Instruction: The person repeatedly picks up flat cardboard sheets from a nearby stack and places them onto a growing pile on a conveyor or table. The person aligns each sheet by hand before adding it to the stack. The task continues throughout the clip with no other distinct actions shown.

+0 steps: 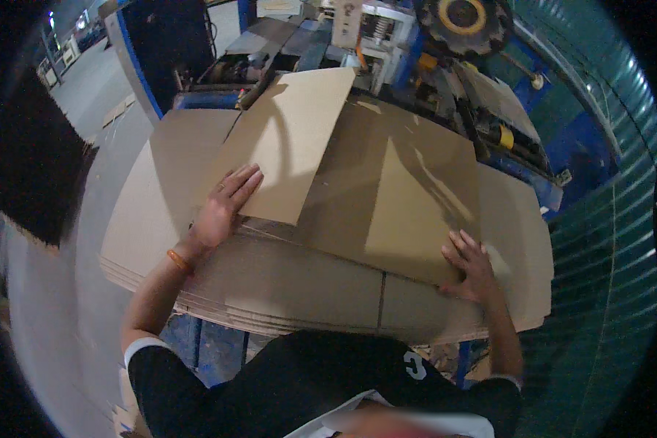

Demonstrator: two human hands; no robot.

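Observation:
A stack of large brown cardboard sheets [306,292] lies in front of me, with creases and a dark slot near its front edge. Over its left half slants a lighter cardboard panel [306,139], its far end up against the machine. My left hand [223,208] rests on that panel's near left corner, fingers stretched out together; the thumb is hidden. On the right, my right hand [471,266] lies with fingers spread on the near right edge of a folded-looking cardboard sheet [409,212]. Both hands are open and press on the board from above.
Behind the stack stands a machine [365,44] with a spring, metal arms and a dark round wheel [460,22]. A green corrugated wall [620,241] runs along the right. At left are a dark stack of board edges [36,153] and a grey floor [87,292].

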